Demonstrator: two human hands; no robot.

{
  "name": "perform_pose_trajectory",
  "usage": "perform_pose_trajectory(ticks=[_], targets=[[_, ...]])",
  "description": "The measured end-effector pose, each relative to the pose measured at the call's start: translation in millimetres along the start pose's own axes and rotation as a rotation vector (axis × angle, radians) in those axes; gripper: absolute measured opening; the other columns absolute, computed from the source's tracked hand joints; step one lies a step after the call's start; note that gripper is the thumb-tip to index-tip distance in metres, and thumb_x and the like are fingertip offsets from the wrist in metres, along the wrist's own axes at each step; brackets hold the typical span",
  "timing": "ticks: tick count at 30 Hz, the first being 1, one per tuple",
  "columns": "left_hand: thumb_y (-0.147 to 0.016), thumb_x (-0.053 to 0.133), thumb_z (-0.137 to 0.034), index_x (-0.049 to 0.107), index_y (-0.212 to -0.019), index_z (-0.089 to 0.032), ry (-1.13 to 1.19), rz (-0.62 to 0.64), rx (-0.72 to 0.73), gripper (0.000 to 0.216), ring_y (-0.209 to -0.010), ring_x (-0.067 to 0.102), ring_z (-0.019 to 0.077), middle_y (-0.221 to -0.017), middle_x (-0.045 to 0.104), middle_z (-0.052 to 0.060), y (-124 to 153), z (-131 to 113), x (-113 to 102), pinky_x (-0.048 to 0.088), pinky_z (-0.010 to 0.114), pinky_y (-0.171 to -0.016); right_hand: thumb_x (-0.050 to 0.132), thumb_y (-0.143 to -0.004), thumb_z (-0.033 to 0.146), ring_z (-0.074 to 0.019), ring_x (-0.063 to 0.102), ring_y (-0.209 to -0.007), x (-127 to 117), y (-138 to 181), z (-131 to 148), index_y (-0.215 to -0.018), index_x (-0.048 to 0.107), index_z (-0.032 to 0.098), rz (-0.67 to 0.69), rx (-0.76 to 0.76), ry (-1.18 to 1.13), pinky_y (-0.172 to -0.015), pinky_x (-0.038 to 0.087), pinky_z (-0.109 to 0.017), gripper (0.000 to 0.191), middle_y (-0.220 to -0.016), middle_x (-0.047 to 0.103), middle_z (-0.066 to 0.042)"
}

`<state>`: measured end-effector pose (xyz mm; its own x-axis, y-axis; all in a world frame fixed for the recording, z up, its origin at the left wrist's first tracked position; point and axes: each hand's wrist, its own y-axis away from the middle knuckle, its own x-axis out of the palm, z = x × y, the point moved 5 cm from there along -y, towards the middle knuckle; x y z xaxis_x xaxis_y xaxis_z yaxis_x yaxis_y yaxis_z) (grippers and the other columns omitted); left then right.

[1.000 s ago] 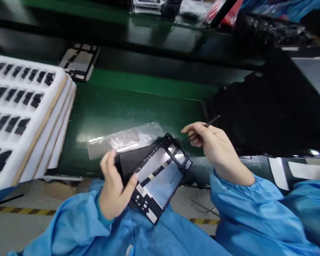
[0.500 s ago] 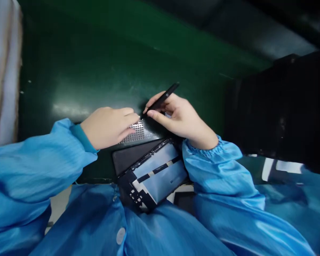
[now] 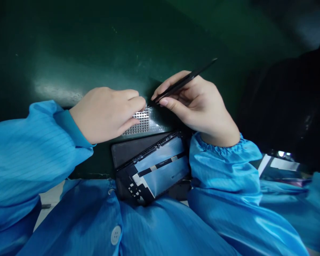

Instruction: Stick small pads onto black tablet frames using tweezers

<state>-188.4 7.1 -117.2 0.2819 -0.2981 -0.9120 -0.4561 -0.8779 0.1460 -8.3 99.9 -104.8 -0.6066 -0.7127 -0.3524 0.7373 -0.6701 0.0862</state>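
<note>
Gridded metallic sheet (image 3: 141,124) lies mid-scene on a green worktop (image 3: 96,46), clear film (image 3: 160,126) reaching to its right, the left hand (image 3: 106,113) covering its left part, fingers curled; whether they pinch it cannot be told. Nearer, a device frame (image 3: 149,150) holding a bluish panel (image 3: 164,177) crosses a dark slab (image 3: 129,153) and overhangs the front edge. Worktop stretches beyond the 2 hands. The right hand (image 3: 206,105) pinches a slim black tool (image 3: 181,83), its tip indistinct, near the sheet's far corner. Far right, a dark mass (image 3: 288,110) is cut off.
</note>
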Motion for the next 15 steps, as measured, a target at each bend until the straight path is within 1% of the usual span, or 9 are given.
perform_pose_trajectory(ticks=[2, 3, 5, 7, 9, 10, 12, 14, 15], targets=[[-0.109, 0.049, -0.040, 0.072, -0.124, -0.016, -0.046, -0.012, -0.030, 0.037, -0.094, 0.079, 0.0237, -0.111, 0.072, 0.006, 0, -3, -4, 0.054, 0.030, -0.081, 0.088, -0.097, 0.050, -0.0197, 0.079, -0.102, -5, -7, -7, -0.109, 0.077, 0.026, 0.020, -0.019, -0.001, -0.094, 0.068, -0.036, 0.029, -0.107, 0.081, -0.002], [-0.107, 0.054, -0.038, 0.072, -0.123, -0.019, -0.063, -0.013, -0.049, 0.031, -0.090, 0.078, 0.0220, -0.112, 0.075, 0.006, 1, -5, -6, 0.051, 0.028, -0.074, 0.090, -0.096, 0.047, -0.0188, 0.079, -0.098, -7, -9, -9, -0.107, 0.078, 0.026, 0.035, -0.030, -0.024, -0.091, 0.068, -0.035, 0.027, -0.105, 0.082, -0.002], [-0.105, 0.058, -0.037, 0.073, -0.124, -0.024, -0.086, -0.004, -0.081, 0.027, -0.085, 0.075, 0.0220, -0.114, 0.078, 0.006, 1, -7, -9, 0.045, 0.032, -0.064, 0.094, -0.093, 0.039, -0.0164, 0.078, -0.089, -7, -4, -7, -0.105, 0.078, 0.025, 0.033, -0.070, -0.119, -0.083, 0.068, -0.032, 0.024, -0.101, 0.084, -0.002], [-0.106, 0.055, -0.036, 0.073, -0.127, -0.025, -0.090, 0.019, -0.095, 0.030, -0.086, 0.072, 0.0236, -0.114, 0.079, 0.006, 0, -8, -10, 0.041, 0.035, -0.062, 0.093, -0.094, 0.033, -0.0146, 0.077, -0.082, -1, 17, 2, -0.107, 0.079, 0.024, -0.071, -0.081, -0.222, -0.075, 0.067, -0.029, 0.021, -0.099, 0.084, -0.001], [-0.106, 0.053, -0.036, 0.073, -0.129, -0.027, -0.073, 0.041, -0.108, 0.032, -0.087, 0.071, 0.0245, -0.113, 0.079, 0.005, -1, -7, -10, 0.039, 0.037, -0.064, 0.087, -0.100, 0.029, -0.0151, 0.077, -0.081, 16, 55, 13, -0.112, 0.079, 0.023, -0.254, -0.016, -0.251, -0.072, 0.065, -0.030, 0.016, -0.100, 0.083, -0.002], [-0.106, 0.053, -0.035, 0.073, -0.129, -0.027, -0.060, 0.043, -0.114, 0.032, -0.087, 0.071, 0.0247, -0.112, 0.078, 0.005, -1, -7, -10, 0.039, 0.038, -0.065, 0.085, -0.101, 0.026, -0.0161, 0.077, -0.084, 29, 76, 18, -0.114, 0.079, 0.023, -0.332, 0.043, -0.242, -0.074, 0.065, -0.031, 0.014, -0.100, 0.081, -0.002], [-0.104, 0.053, -0.034, 0.073, -0.128, -0.026, -0.034, 0.032, -0.121, 0.032, -0.087, 0.071, 0.0249, -0.110, 0.078, 0.005, -2, -6, -11, 0.040, 0.038, -0.069, 0.079, -0.104, 0.020, -0.0187, 0.079, -0.091, 61, 117, 28, -0.121, 0.076, 0.026, -0.451, 0.075, -0.207, -0.076, 0.068, -0.034, 0.018, -0.103, 0.080, -0.003], [-0.103, 0.053, -0.034, 0.074, -0.127, -0.026, -0.011, 0.018, -0.123, 0.033, -0.087, 0.071, 0.0246, -0.108, 0.077, 0.005, -2, -6, -11, 0.041, 0.037, -0.072, 0.073, -0.104, 0.013, -0.0208, 0.080, -0.095, 89, 142, 33, -0.126, 0.072, 0.025, -0.505, 0.001, -0.169, -0.085, 0.070, -0.041, 0.025, -0.104, 0.078, -0.004], [-0.102, 0.053, -0.034, 0.074, -0.126, -0.026, 0.001, 0.014, -0.127, 0.033, -0.087, 0.071, 0.0243, -0.107, 0.077, 0.004, -2, -6, -11, 0.042, 0.037, -0.074, 0.071, -0.103, 0.009, -0.0211, 0.080, -0.097, 100, 149, 33, -0.127, 0.070, 0.024, -0.521, -0.050, -0.144, -0.089, 0.070, -0.044, 0.029, -0.104, 0.077, -0.005]])
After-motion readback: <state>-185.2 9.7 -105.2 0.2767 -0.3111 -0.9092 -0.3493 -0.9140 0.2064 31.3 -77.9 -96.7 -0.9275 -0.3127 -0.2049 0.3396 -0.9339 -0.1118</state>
